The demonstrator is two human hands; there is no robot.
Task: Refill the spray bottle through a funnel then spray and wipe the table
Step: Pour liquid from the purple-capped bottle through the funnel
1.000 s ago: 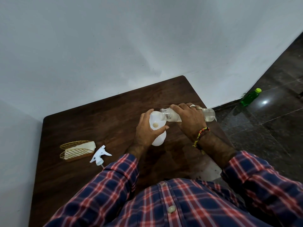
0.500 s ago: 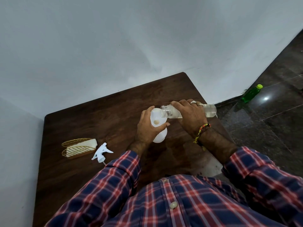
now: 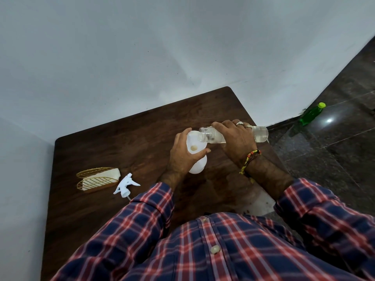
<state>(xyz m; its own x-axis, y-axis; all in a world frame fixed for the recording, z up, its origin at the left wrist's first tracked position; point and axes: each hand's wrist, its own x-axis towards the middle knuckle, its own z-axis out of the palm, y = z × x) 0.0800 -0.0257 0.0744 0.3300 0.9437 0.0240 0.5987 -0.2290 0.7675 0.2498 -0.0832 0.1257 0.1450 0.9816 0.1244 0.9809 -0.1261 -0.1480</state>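
Tilting clear bottle (image 3: pixel 215 136) in right hand (image 3: pixel 236 141) grip over funnel (image 3: pixel 194 146); left hand (image 3: pixel 183 157) clasps funnel.

Dark wood table (image 3: pixel 121 151), clear plastic bottle (image 3: pixel 260 134)

Dim, soft light, glare on floor (image 3: pixel 328 120), wide-angle edge warp

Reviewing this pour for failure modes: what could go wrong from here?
1. The clear bottle is tipped nearly flat, its mouth just over the funnel rim; a tilt too far may spill onto the table.
2. Only the left hand steadies funnel and spray bottle; a slip could topple both.
3. The spray head lies near the left sleeve and could be knocked.
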